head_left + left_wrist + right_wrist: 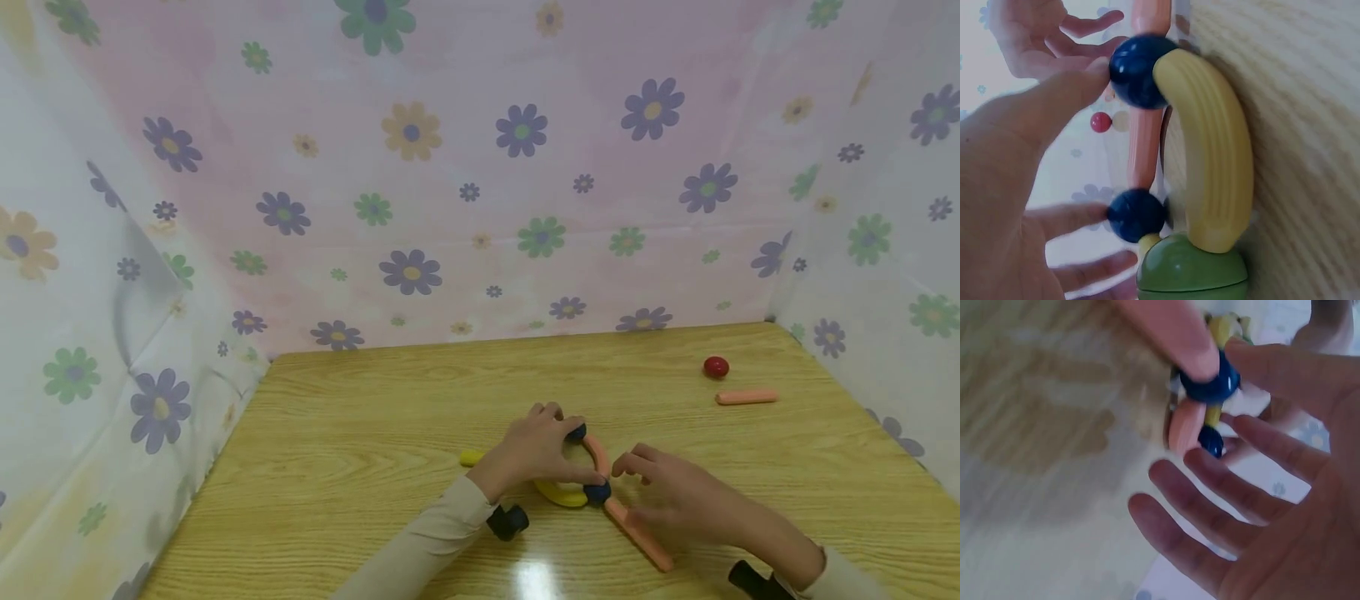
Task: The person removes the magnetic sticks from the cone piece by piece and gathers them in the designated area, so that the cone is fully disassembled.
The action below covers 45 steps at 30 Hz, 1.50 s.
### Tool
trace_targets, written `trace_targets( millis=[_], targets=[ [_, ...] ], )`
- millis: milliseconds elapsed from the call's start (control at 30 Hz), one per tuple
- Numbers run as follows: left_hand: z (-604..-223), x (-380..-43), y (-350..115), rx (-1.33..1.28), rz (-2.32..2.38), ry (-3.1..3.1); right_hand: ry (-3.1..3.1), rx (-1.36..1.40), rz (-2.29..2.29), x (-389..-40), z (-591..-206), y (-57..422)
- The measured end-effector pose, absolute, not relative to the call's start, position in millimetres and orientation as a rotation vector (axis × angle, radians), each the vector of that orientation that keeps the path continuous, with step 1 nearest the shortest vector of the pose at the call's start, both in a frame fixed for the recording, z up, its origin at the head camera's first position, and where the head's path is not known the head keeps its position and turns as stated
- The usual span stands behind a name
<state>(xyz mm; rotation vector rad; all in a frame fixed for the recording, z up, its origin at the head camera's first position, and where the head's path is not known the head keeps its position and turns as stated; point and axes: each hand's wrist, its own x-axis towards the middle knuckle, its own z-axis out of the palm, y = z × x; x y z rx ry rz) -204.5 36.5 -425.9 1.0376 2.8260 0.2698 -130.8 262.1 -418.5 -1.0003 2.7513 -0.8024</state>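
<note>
Hands?
— Left hand (534, 454) pinches the loop (600, 457): thumb on near blue ball (597, 492), index finger at far blue ball (577, 432). Right hand (686, 500) has fingers spread, just beside. Can't tell if its thumb touches the rod there; blurred.

Where's the loop?
— Over the table (337, 467), in front of the wearer. Can't tell if it's lifted. Nearest part: straight orange rod (645, 537), slanting from near blue ball back toward the wearer.

Rest of it?
— Yellow arc (1216, 150) and orange arc (1145, 150) both meet near blue ball. Orange one runs to far blue ball, yellow one to a green ball (1191, 269), which the left wrist view shows. Yellow tip (471, 458) pokes out left of left hand.

Further back?
— Loose orange rod (746, 397) at right, well apart from the loop. Red ball (716, 367) just beyond it. Floral cloth (480, 208) behind the table.
</note>
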Motion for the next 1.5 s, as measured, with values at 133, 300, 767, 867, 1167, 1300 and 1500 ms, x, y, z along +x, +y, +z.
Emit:
trace_targets(
  millis=[133, 300, 767, 867, 1167, 1300, 1500],
  targets=[
    [-427, -199, 34, 0.945, 0.317, 2.873, 2.875, -1.012, -0.707, -124, -426, 250],
    [-426, -193, 34, 0.815, 0.274, 2.947, 3.081, -1.069, -0.541, -120, -435, 241],
    [-430, -192, 29, 1.362, 0.153, 2.665, 3.383, -0.897, -0.198, -128, -445, 245],
    [-429, -191, 30, 1.391, 0.123, 2.632, 3.381, -0.810, -0.168, -130, -444, 247],
    [-426, -192, 36, 1.401, 0.095, 2.620, 3.353, -0.585, -0.143, -133, -442, 252],
    [-427, -194, 38, 1.405, 0.113, 2.600, 3.342, -0.544, -0.207, -133, -441, 253],
    [-425, -191, 45, 1.379, 0.012, 2.649, 3.328, -0.555, -0.201, -138, -442, 258]
  ],
)
